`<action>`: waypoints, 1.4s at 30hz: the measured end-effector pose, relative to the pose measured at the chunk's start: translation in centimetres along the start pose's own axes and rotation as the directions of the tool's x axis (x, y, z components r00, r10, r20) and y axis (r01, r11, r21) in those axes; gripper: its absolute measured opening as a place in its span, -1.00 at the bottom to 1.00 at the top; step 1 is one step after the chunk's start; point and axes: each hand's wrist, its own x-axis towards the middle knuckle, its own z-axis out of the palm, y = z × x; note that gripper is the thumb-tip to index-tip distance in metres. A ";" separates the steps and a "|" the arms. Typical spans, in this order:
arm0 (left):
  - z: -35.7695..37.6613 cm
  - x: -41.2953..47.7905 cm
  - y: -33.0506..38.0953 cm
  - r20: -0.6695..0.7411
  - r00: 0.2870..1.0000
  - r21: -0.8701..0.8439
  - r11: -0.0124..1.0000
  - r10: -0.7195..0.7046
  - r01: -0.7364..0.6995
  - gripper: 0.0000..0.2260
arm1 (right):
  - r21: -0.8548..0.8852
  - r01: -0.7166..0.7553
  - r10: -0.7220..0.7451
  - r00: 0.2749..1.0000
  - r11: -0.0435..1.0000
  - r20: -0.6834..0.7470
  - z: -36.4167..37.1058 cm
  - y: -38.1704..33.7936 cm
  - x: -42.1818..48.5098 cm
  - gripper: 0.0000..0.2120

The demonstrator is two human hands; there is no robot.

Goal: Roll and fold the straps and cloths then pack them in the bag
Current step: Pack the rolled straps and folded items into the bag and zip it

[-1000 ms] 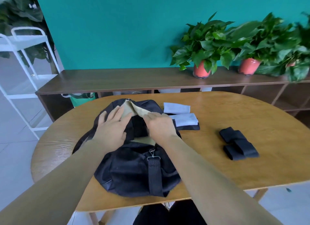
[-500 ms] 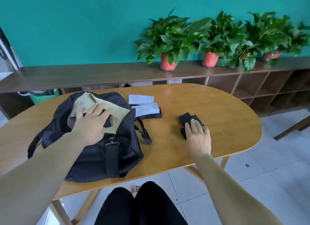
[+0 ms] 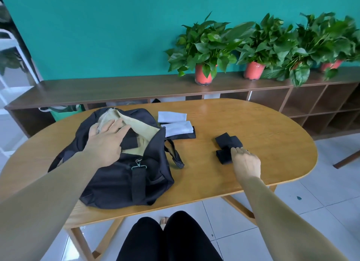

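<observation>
Wooden and oval, the table [image 3: 263, 128] carries everything for the packing. On it, the black bag [image 3: 116, 182] lies toward nine o'clock, its mouth gaping and tan lining showing. The left hand [image 3: 106, 142] rests across that opening, fingers straight and flat, grasping nothing, simply pressing the flap back. Toward three o'clock sit two rolled black straps [image 3: 227, 142], touching each other. The right hand [image 3: 246, 162] reaches over the nearer roll with its fingertips on it. Whether the fingers have closed round it I cannot tell, since the back of the hand hides them.

The step in hand looks like fetching the straps for the bag. To do it well, pinch a roll across its wound edges so it cannot spring loose, and let the left hand spread the mouth wide so the roll drops onto the lining.

Two folded white cloths [image 3: 178, 127] wait at twelve o'clock, just beside the bag, the nearer one lying on something dark. Behind the table runs a dark shelf [image 3: 97, 89] with potted plants [image 3: 206, 52] at one to two o'clock against a teal wall [image 3: 97, 27]. Pale floor tiles [image 3: 311, 212] lie below.
</observation>
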 end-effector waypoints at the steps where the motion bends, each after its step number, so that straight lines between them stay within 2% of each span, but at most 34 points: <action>1: -0.1 0.0 -0.2 0.005 1.000 0.001 1.000 -0.005 0.005 -0.37 | 0.017 -0.004 0.005 0.999 1.000 -0.033 -0.3 -0.1 0.0 -0.60; 5: -0.6 0.0 -1.4 -0.004 1.000 0.002 1.000 -0.029 0.029 -0.39 | 0.007 -0.020 0.021 0.985 1.000 -0.173 -2.1 -0.7 0.8 -0.65; 8: -1.0 -0.2 -2.7 -0.002 0.998 -0.001 0.998 -0.056 0.056 -0.39 | -0.001 0.021 -0.020 0.949 1.000 -0.314 -3.5 -2.6 2.4 -0.73; 14: -0.3 -0.5 -5.6 0.027 0.995 -0.018 0.995 -0.098 0.099 -0.36 | 0.037 0.279 -0.219 0.822 0.960 -0.525 -7.2 -13.5 4.9 -0.64; 18: 0.8 -0.1 -7.4 0.011 0.995 -0.041 0.994 -0.103 0.103 -0.36 | 0.077 0.431 -0.314 0.758 0.899 -0.572 -8.3 -22.0 4.6 -0.67; 23: 2.4 0.9 -8.7 -0.049 0.995 -0.103 0.991 -0.088 0.082 -0.40 | 0.090 0.478 -0.402 0.813 0.874 -0.421 -6.3 -28.7 4.7 -0.74; 28: 3.3 2.0 -9.1 -0.103 0.994 -0.159 0.987 -0.048 0.032 -0.45 | 0.112 0.422 -0.381 0.885 0.900 -0.267 -3.7 -31.5 6.4 -0.66; 30: 3.6 2.4 -9.3 -0.103 0.994 -0.173 0.985 -0.038 0.020 -0.42 | 0.095 0.413 -0.388 0.899 0.906 -0.204 -3.3 -32.3 7.2 -0.71; 35: 4.4 3.0 -9.9 -0.053 0.997 -0.156 0.987 -0.047 0.039 -0.25 | 0.038 0.434 -0.431 0.900 0.900 -0.067 -2.0 -34.0 8.6 -0.82; 42: 4.8 2.9 -10.0 -0.056 0.998 -0.155 0.988 -0.035 0.026 -0.19 | 0.001 0.436 -0.434 0.896 0.900 0.090 -0.7 -35.6 10.5 -0.73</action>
